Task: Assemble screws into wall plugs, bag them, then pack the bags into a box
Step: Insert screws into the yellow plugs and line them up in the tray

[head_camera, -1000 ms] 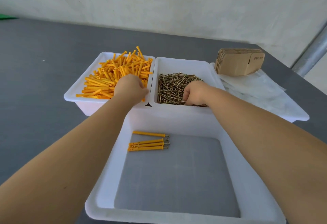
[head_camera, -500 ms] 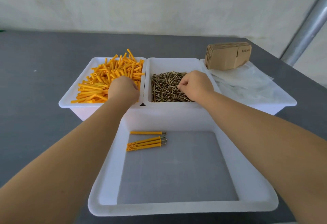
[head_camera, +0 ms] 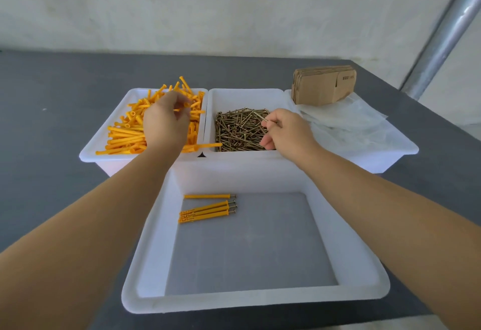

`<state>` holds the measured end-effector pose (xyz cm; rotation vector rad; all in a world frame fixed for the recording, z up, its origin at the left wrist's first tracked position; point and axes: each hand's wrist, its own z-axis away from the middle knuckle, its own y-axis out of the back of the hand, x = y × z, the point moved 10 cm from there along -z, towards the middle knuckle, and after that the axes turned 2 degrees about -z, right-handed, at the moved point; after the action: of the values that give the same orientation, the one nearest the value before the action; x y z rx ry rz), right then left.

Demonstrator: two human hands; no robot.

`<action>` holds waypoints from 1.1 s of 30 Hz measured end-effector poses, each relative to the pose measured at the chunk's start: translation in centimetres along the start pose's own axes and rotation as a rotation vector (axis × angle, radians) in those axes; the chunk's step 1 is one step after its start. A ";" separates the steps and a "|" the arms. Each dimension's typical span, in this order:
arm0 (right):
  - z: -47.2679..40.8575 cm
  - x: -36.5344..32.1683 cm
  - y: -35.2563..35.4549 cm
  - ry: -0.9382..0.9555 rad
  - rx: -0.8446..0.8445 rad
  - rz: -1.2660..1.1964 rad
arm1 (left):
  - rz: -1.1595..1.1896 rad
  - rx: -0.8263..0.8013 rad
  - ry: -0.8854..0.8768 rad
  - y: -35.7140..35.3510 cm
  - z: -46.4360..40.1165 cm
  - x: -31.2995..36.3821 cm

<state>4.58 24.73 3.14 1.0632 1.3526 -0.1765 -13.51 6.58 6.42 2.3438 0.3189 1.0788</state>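
Dark grey table underneath, running back to a pale, mottled wall. Off to the right, a slanted metal pole leaning up along that wall.

Bare floor in the near tray beside four assembled plugs; far bins heaped full.

Grey table — four white trays

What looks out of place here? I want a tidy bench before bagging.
One orange wall plug lies across the divide between the plug bin and the screw bin, its tip over the screws. Nothing else looks odd.
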 end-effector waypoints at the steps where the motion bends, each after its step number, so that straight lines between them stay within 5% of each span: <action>1: 0.3 0.1 0.1 -0.013 0.003 -0.025 | 0.006 0.019 -0.033 0.3 0.2 0.8; 4: 1.1 -0.3 0.5 0.000 0.026 -0.087 | 0.107 0.053 -0.226 1.3 1.8 5.5; 7: 2.4 -0.7 0.6 0.033 0.009 -0.250 | 0.230 -0.085 -0.290 0.9 3.9 8.7; 15: 4.6 1.0 -0.9 -0.076 -0.041 -0.605 | 0.168 -0.494 -0.087 -4.3 8.4 6.4; 20: 4.9 1.5 -0.9 -0.036 -0.002 -0.571 | 0.259 -0.686 -0.004 -6.6 10.5 5.3; 26: 4.6 2.1 -0.1 -0.003 0.089 -0.582 | 0.488 -0.738 0.136 -7.4 10.8 4.5; 33: 4.8 1.5 -1.1 0.092 0.034 -0.407 | 0.478 -0.747 0.127 -7.6 11.0 4.3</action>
<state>7.61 21.48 0.65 0.8213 1.6450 -0.4563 -2.31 10.60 -1.03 1.7003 -0.5479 1.2783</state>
